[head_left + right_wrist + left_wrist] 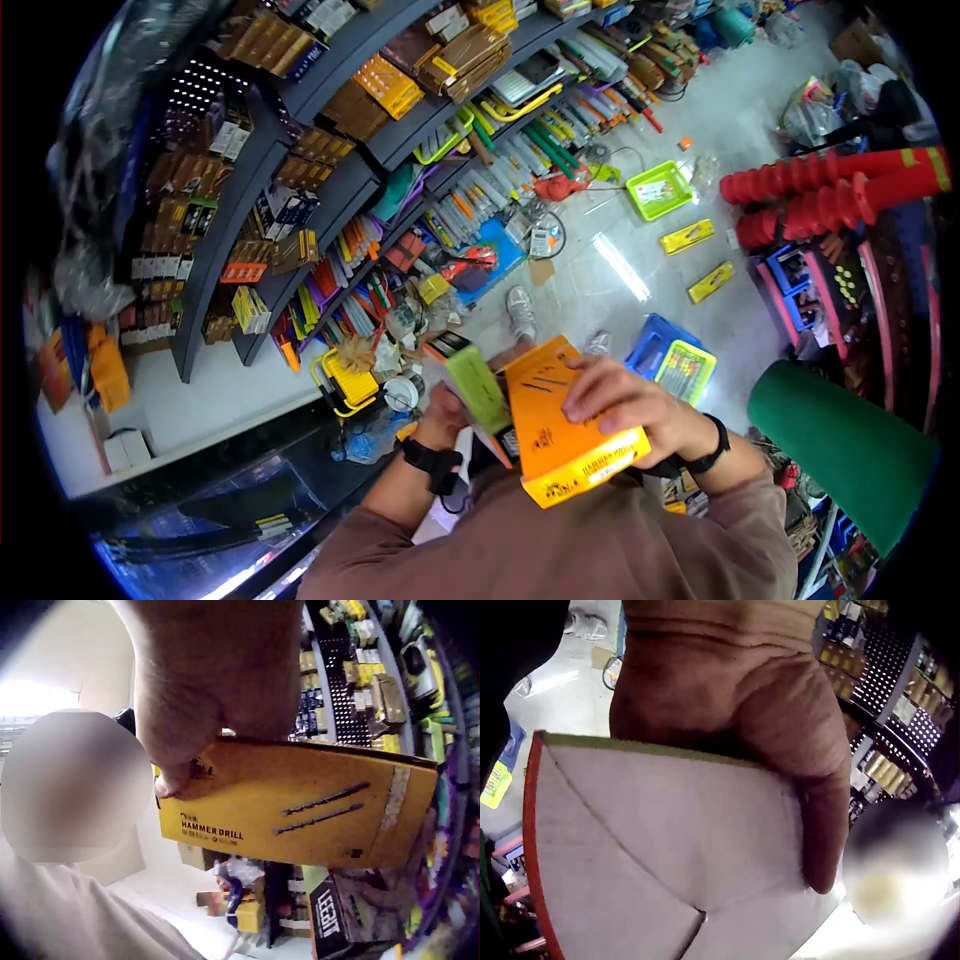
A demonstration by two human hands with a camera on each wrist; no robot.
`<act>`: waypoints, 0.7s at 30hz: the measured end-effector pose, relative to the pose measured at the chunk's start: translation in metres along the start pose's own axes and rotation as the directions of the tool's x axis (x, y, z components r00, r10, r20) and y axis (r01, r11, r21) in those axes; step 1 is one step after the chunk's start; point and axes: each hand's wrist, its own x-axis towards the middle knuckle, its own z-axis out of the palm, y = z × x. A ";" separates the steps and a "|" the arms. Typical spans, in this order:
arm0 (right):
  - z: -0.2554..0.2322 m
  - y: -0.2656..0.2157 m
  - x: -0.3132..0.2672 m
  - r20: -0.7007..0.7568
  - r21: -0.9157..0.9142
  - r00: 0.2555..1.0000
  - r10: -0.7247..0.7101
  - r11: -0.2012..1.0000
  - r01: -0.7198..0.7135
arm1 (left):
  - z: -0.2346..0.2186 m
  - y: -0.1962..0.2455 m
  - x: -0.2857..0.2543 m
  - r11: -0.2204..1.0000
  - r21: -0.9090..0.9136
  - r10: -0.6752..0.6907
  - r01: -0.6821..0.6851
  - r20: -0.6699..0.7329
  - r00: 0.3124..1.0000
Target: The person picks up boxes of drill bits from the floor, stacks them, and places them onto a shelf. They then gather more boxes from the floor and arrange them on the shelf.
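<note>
Orange box point(540, 410) is gripped by right hand point(625, 405) before the torso; green box point(474, 382), just beside it, by left hand point(442, 412). Contents of both hidden. Seamed pale face point(660, 825) shown in left wrist view only; "LEEBIT" lettering point(326, 911) read in right wrist view. Beyond, on floor point(590, 225): printed matter contained in lime basket point(670, 212).

Bare floor point(570, 295) leaves passage between the stocked shelves point(232, 235) at left and the red ribbed tubes point(800, 178) at right. A lime-green basket point(637, 202), two yellow boxes point(686, 236) and, nearer, a blue basket point(647, 338) obstruct it. Little room separates the LEEBIT box point(478, 385) from the hammer drill box point(540, 425).
</note>
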 end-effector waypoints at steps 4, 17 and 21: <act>-0.031 0.065 -0.025 0.048 -0.253 0.947 0.317 0.921 -0.295 | -0.063 -0.004 0.043 0.999 -0.029 -0.009 0.013 0.141 0.990; -0.052 0.231 -0.093 -0.153 -0.205 0.562 0.813 0.530 -0.823 | -0.258 0.021 0.034 0.988 -0.155 -0.023 -0.022 -0.282 0.959; -0.065 0.247 -0.073 0.026 -0.073 0.591 0.806 0.592 -0.803 | -0.226 0.071 0.063 0.996 -0.065 0.050 -0.065 -0.216 0.975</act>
